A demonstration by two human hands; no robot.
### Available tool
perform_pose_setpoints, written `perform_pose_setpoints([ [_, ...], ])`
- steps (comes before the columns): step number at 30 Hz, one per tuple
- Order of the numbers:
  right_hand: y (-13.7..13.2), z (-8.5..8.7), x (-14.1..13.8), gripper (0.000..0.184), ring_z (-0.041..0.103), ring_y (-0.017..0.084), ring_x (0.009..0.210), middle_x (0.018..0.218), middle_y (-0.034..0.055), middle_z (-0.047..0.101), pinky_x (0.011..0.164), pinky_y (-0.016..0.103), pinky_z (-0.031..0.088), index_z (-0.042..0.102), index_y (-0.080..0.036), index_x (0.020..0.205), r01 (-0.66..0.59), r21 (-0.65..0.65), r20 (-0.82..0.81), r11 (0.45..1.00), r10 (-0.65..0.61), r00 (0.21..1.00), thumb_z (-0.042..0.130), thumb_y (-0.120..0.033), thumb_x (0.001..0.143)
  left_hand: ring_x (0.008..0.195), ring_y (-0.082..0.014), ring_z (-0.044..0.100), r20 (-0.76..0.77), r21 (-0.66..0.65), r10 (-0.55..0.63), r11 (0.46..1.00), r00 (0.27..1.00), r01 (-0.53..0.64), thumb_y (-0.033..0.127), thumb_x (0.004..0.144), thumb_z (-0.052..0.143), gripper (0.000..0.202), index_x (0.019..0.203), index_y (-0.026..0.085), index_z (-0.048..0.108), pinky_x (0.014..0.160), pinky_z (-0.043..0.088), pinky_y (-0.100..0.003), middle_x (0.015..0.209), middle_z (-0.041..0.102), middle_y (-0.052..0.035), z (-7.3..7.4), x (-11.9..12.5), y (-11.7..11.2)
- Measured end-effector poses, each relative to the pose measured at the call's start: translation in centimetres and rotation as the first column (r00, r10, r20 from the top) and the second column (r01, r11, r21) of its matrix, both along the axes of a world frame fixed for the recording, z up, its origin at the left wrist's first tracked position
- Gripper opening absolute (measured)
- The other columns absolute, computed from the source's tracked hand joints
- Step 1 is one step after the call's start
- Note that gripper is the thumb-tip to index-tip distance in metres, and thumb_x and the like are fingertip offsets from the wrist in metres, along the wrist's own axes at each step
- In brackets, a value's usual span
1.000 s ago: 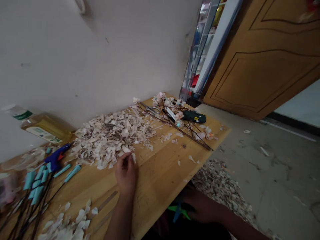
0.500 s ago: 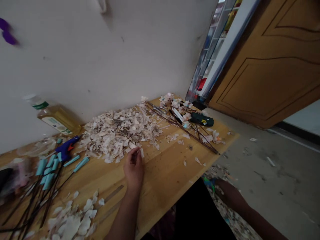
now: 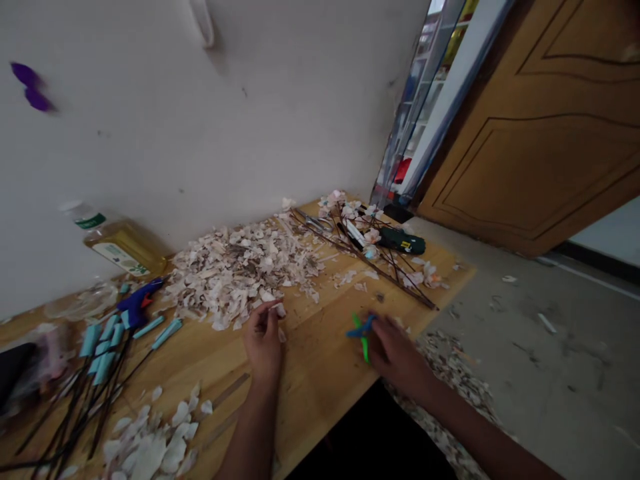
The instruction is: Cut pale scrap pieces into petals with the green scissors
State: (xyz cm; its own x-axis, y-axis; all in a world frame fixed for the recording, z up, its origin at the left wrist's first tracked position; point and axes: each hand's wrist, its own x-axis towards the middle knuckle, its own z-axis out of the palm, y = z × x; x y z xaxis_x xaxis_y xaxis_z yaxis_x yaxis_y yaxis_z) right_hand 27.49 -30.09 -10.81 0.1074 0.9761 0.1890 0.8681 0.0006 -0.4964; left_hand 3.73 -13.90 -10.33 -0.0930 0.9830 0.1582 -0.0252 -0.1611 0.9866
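Observation:
My left hand (image 3: 264,339) is by the front edge of a large heap of pale, dry petals (image 3: 240,273). Its thumb and fingers are pinched together on a pale petal (image 3: 279,309). Over the table's front edge, my right hand (image 3: 397,350) is closed around a small pair of scissors (image 3: 364,333) in blue and green. The blades stick out towards the left, apart from my left hand. A smaller pile of cleaner, whiter petals (image 3: 155,437) lies in front and to the left.
At left are dark stems with turquoise ends (image 3: 106,357), a blue glue gun (image 3: 137,300) and a bottle of yellow liquid (image 3: 123,247). Finished blossom branches (image 3: 360,247) and a dark green pouch (image 3: 403,240) lie at the right end. Scraps (image 3: 455,367) cover the floor below.
My right hand has risen from below the table edge to above it, bringing the scissors along. My left hand stays near the heap with its pinch, and the view has shifted slightly.

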Motion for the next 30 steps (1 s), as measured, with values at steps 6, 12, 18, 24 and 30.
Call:
perform_pose_setpoints([
  [6,-5.6,-2.1,4.5,0.041,0.057,0.035,0.112,0.114,0.014,0.063,0.099,0.057,0.041,0.052,-0.019,0.119,0.577,0.141,0.001,0.805,-0.583,0.813,0.043,-0.047,0.091,0.075,-0.0136,0.064,0.148,-0.065,0.117,0.992,0.982,-0.108,0.041,0.08,0.073,0.03,0.099,0.02,0.066,0.073,0.05,-0.026,0.087,0.069,-0.0035,-0.6,0.1,0.7],
  [12,-4.6,-0.9,1.2,0.049,0.043,0.034,0.137,0.139,0.0139,0.054,0.11,0.056,0.038,0.04,-0.024,0.141,0.299,0.168,-0.044,0.939,-0.296,0.954,0.045,-0.037,0.094,0.075,-0.0145,0.065,0.13,-0.114,0.097,0.99,0.987,-0.082,0.044,0.077,0.074,0.034,0.1,0.018,0.07,0.074,0.05,-0.027,0.087,0.071,-0.0042,-0.6,0.2,0.6],
  [18,7.8,-0.5,-0.1,0.036,0.033,0.035,0.145,0.133,0.017,0.057,0.111,0.061,0.034,0.047,-0.021,0.128,0.149,0.198,0.012,0.969,-0.154,0.988,0.05,-0.027,0.092,0.071,-0.0147,0.063,0.093,-0.128,0.101,0.988,0.991,-0.088,0.049,0.076,0.074,0.039,0.099,0.018,0.071,0.069,0.051,-0.027,0.086,0.071,-0.0041,0.0,0.1,0.5],
  [24,15.1,-0.9,1.1,0.02,0.042,0.036,0.137,0.124,0.0171,0.062,0.11,0.059,0.03,0.051,-0.02,0.11,0.312,0.105,0.079,0.944,-0.321,0.944,0.053,-0.025,0.091,0.068,-0.0116,0.062,0.163,-0.163,0.117,0.982,0.98,-0.09,0.049,0.077,0.073,0.039,0.101,0.019,0.069,0.065,0.051,-0.024,0.086,0.07,-0.0022,0.1,-0.2,0.5],
  [30,12.9,-1.1,1.6,0.022,0.055,0.032,0.117,0.115,0.0156,0.064,0.105,0.051,0.034,0.052,-0.019,0.108,0.417,0.091,0.088,0.905,-0.424,0.901,0.052,-0.029,0.089,0.067,-0.0119,0.06,0.157,-0.149,0.125,0.984,0.98,-0.102,0.048,0.075,0.075,0.038,0.099,0.018,0.069,0.064,0.05,-0.024,0.082,0.067,-0.0018,0.0,0.0,0.6],
])
